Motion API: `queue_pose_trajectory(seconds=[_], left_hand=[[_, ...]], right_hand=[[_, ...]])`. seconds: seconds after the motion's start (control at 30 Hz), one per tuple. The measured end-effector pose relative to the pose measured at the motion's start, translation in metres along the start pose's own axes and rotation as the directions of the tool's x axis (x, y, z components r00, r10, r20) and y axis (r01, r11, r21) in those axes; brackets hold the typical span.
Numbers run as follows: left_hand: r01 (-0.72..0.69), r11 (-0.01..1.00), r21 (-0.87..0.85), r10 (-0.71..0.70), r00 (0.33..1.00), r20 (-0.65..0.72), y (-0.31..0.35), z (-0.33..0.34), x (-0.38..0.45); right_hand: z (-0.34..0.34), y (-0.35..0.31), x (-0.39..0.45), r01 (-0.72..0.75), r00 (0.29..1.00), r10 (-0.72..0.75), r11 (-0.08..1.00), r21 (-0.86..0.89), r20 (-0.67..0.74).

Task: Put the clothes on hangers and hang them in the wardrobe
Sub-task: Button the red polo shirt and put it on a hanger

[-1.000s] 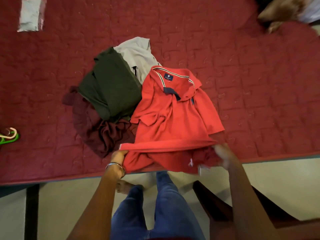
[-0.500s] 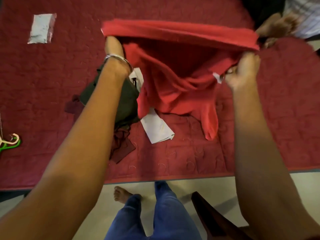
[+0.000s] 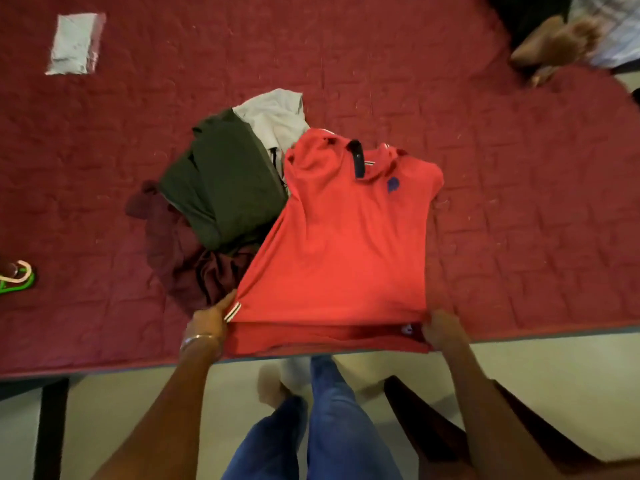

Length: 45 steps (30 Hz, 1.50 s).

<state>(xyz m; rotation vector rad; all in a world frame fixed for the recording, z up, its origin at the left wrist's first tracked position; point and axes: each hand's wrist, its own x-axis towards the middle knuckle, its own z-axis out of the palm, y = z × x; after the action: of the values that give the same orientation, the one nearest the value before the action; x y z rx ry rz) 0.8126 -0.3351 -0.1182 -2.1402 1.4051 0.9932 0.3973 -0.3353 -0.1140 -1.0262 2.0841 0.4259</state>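
The light is soft and even, rather dim, with no glare. The whole picture is a little blurred. The wide lens bends the near edge of the dark red quilted bedcover point(image 3: 485, 133).

Polo point(image 3: 341, 244) red-orange w/ navy placket + navy chest logo, white/dark stripe trim at collar & cuff. Pile beside it: olive-green garment point(image 3: 221, 183), light grey shirt point(image 3: 273, 119), maroon cloth point(image 3: 194, 268). Bedspread point(image 3: 502, 150) dark red, quilted stitch pattern. Packet point(image 3: 74, 43) silvery-white. Hangers point(image 3: 17, 280) neon green + cream. Jeans point(image 3: 332, 424) blue. Bangle point(image 3: 199, 339) silver. Floor point(image 3: 554, 368) pale cream.
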Motion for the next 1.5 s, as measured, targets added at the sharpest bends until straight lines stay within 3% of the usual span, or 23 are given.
queue_pose_trajectory(seconds=[0.1, 0.2, 0.3, 0.37, 0.4, 0.47, 0.53, 0.63, 0.67, 0.73, 0.83, 0.93, 1.0, 1.1, 1.2, 1.3, 1.4, 1.5], left_hand=[[0.092, 0.995, 0.048, -0.094, 0.995, 0.034, -0.041, 0.051, -0.015], [0.080, 0.997, -0.017, -0.080, 0.997, -0.014, -0.069, 0.084, -0.025], [0.025, 0.980, 0.199, -0.040, 0.997, 0.069, -0.075, 0.101, -0.020], [0.007, 0.893, 0.449, -0.068, 0.990, 0.119, -0.051, 0.100, -0.015], [0.038, 0.885, 0.464, -0.060, 0.998, 0.032, -0.031, 0.098, -0.014], [0.053, 0.927, 0.371, 0.021, 0.981, -0.193, 0.014, 0.088, -0.009], [-0.060, 0.966, 0.251, 0.139, 0.940, -0.310, 0.056, 0.080, 0.006], [-0.366, 0.866, 0.340, 0.426, 0.897, -0.119, 0.102, 0.070, 0.028], [-0.405, 0.824, 0.398, 0.454, 0.891, -0.033, 0.109, 0.069, 0.035], [-0.322, 0.824, 0.466, 0.317, 0.944, 0.091, 0.108, 0.068, 0.049], [-0.150, 0.925, 0.349, 0.124, 0.988, 0.097, 0.095, 0.056, 0.059], [-0.210, 0.955, 0.210, 0.195, 0.977, 0.092, 0.063, 0.045, 0.066], [-0.246, 0.969, 0.008, 0.244, 0.965, 0.098, 0.032, 0.037, 0.064], [-0.196, 0.949, -0.247, 0.189, 0.981, -0.054, -0.021, 0.025, 0.059], [-0.095, 0.839, -0.535, -0.027, 0.976, -0.216, -0.078, 0.011, 0.054], [-0.047, 0.677, -0.735, -0.205, 0.946, -0.250, -0.144, -0.006, 0.054], [-0.021, 0.547, -0.837, -0.318, 0.919, -0.232, -0.214, -0.025, 0.059], [0.055, 0.502, -0.863, -0.434, 0.879, -0.196, -0.289, -0.042, 0.066]], right_hand=[[0.066, 0.023, -0.023, -0.082, 0.994, 0.090, 0.987, -0.138, 0.054], [0.101, 0.034, -0.032, -0.013, 0.987, 0.056, 0.962, -0.273, 0.148], [0.112, 0.028, -0.030, 0.032, 0.965, 0.067, 0.930, -0.367, 0.254], [0.105, 0.011, -0.022, 0.080, 0.981, -0.010, 0.931, -0.355, 0.195], [0.099, 0.001, -0.018, 0.111, 0.989, -0.070, 0.938, -0.329, 0.132], [0.090, -0.020, -0.005, 0.182, 0.977, -0.204, 0.947, -0.263, -0.057], [0.082, -0.037, 0.010, 0.304, 0.921, -0.335, 0.937, -0.172, -0.197], [0.072, -0.057, 0.032, 0.484, 0.856, -0.498, 0.866, -0.126, -0.138], [0.071, -0.062, 0.036, 0.512, 0.846, -0.527, 0.845, -0.153, -0.082], [0.068, -0.073, 0.043, 0.508, 0.858, -0.509, 0.827, -0.243, 0.061], [0.067, -0.086, 0.045, 0.437, 0.898, -0.387, 0.839, -0.324, 0.209], [0.067, -0.106, 0.045, 0.414, 0.910, -0.408, 0.884, -0.217, 0.074], [0.069, -0.128, 0.040, 0.494, 0.866, -0.499, 0.862, -0.111, -0.017], [0.072, -0.180, 0.021, 0.632, 0.773, -0.629, 0.775, 0.007, -0.080], [0.079, -0.250, -0.011, 0.751, 0.656, -0.743, 0.660, 0.023, -0.133], [0.103, -0.325, -0.048, 0.866, 0.497, -0.856, 0.499, 0.024, -0.144], [0.144, -0.398, -0.084, 0.894, 0.445, -0.891, 0.448, -0.021, -0.093], [0.194, -0.465, -0.118, 0.906, 0.420, -0.907, 0.421, -0.044, -0.031]])
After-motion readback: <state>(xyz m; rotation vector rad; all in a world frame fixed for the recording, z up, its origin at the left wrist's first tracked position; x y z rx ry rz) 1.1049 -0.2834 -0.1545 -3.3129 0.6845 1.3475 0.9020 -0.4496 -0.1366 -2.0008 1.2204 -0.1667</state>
